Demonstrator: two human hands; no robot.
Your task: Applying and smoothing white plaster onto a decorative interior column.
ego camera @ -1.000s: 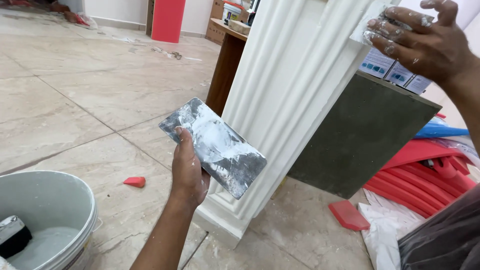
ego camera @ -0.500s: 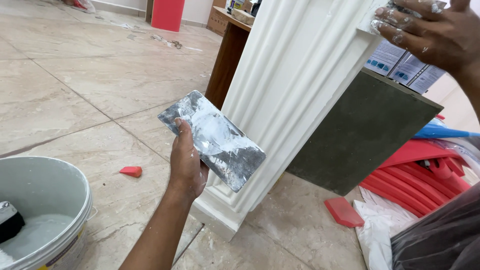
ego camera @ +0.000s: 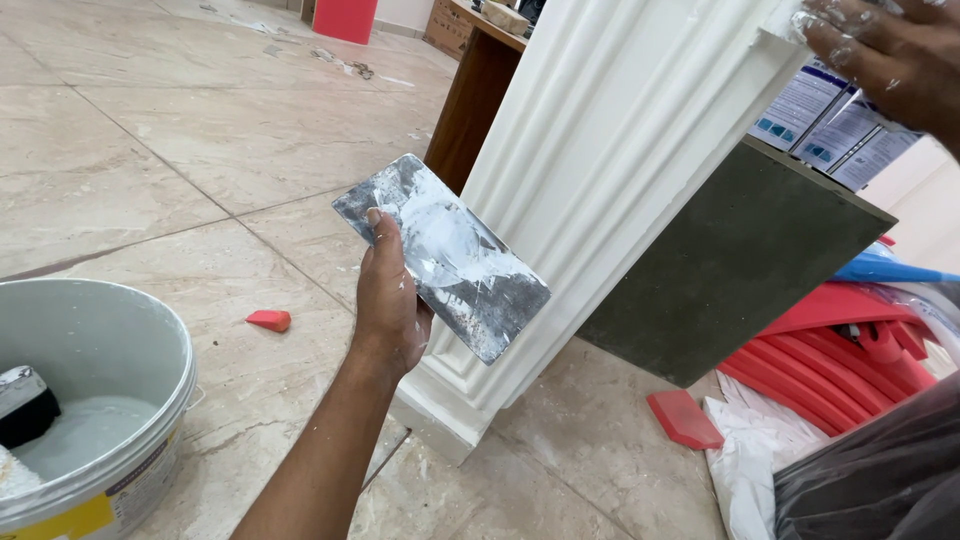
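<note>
Steel, dull and smeared with white plaster, made up the flat rectangular plate (ego camera: 442,256) that we held near the middle of the view. Our left hand (ego camera: 388,300) gripped it from below, the thumb pressed on its upper face near the 9 o'clock edge and the other fingers curled shut underneath, out of sight. The plate tilted, its long side running from 10 o'clock down to 4 o'clock, and it hung in the air above the floor, just in front of the white fluted column (ego camera: 620,170).

Our right hand (ego camera: 880,55) was up at 1 o'clock, its fingers spread loosely and coated in white plaster, the fingertips touching the top part of the column. It held nothing that we could see, though the frame cut off part of it.

At 3 o'clock from the plate a dark green board (ego camera: 740,270) leaned beside the column, with several printed boxes (ego camera: 835,125) above it. Red plastic pieces (ego camera: 850,350) lay stacked at 4 o'clock, a flat red wedge (ego camera: 683,418) lay on the tiles nearer the column's base, and a white sack (ego camera: 750,465) sat just beyond that. At 9 o'clock a small red wedge (ego camera: 268,320) lay on the marble floor (ego camera: 150,160). At 8 o'clock stood a grey bucket (ego camera: 120,340) holding white paste and a dark-handled tool (ego camera: 25,405). A wooden table (ego camera: 475,85) stood at 12 o'clock.
</note>
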